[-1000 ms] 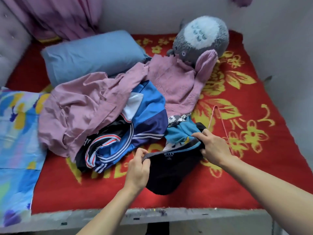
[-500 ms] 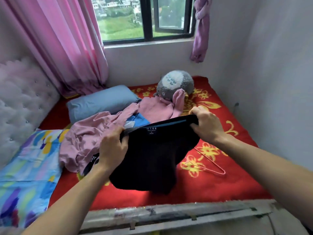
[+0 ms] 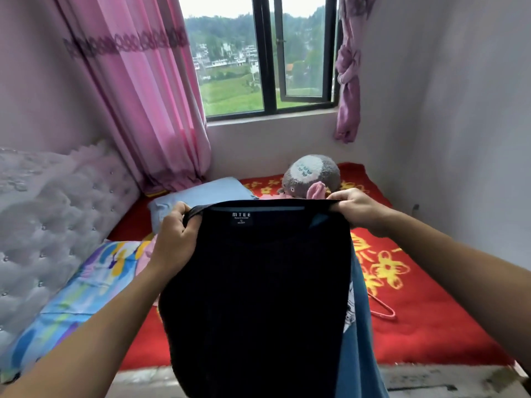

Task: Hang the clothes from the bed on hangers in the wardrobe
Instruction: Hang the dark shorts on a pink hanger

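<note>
Shirt (image 3: 255,282) (dark, perhaps knit) pinched by left hand (image 3: 175,234), right hand (image 3: 359,211), over red bedspread (image 3: 431,326).

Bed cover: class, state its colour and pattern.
The bed cover is red with yellow flower motifs, seen best in the head view.

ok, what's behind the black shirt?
Blue cloth hangs behind the shirt at its right edge; pillow, plush show above. Bed straight behind it is covered, unseen.
</note>
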